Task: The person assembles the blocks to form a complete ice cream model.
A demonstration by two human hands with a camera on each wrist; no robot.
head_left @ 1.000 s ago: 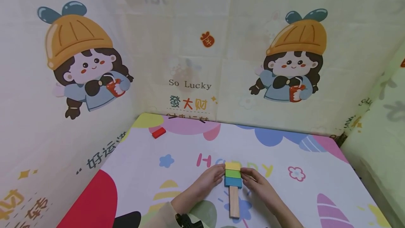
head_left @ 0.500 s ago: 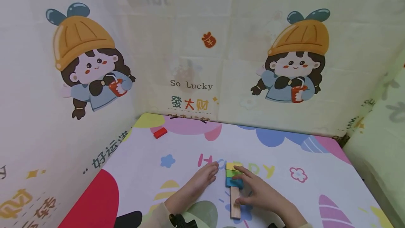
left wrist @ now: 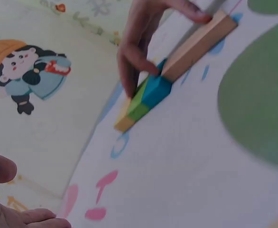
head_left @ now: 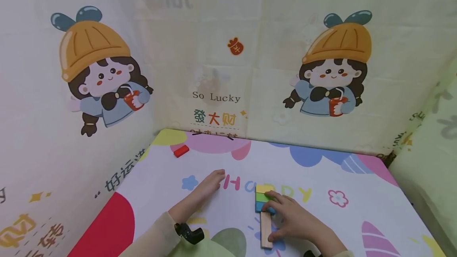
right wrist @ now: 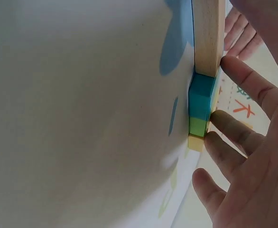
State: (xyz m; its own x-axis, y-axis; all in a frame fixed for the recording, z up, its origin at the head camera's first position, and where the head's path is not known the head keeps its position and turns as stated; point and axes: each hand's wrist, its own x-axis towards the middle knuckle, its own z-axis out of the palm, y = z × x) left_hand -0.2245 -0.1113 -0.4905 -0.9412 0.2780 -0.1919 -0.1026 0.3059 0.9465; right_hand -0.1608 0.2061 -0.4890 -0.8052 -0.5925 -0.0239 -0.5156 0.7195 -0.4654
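Observation:
Yellow (head_left: pixel 261 188), green (head_left: pixel 261 197) and blue (head_left: pixel 260 207) wooden blocks lie edge to edge in a row. A long plain wood block (head_left: pixel 265 225) extends from the blue one toward me. Over this row spreads my right hand (head_left: pixel 294 218), fingertips resting on the tops of the blocks and thumb beside the plain one. In the right wrist view those fingers (right wrist: pixel 238 133) look fairly straight. My left hand (head_left: pixel 206 188) hovers left of the row, near the printed H, with nothing in it. Beyond it, a red block (head_left: pixel 181 151) lies at the far left.
Printed cloth covers the table (head_left: pixel 307 177). Walls of patterned fabric (head_left: pixel 264 102) enclose the back and both sides. A black object (left wrist: pixel 217 5) is not identifiable; a dark wrist strap (head_left: pixel 189 233) sits on my left wrist.
My left hand has left the row's side and moved left and away from me. The right hand has shifted from beside the row to over its top. The blocks keep their arrangement.

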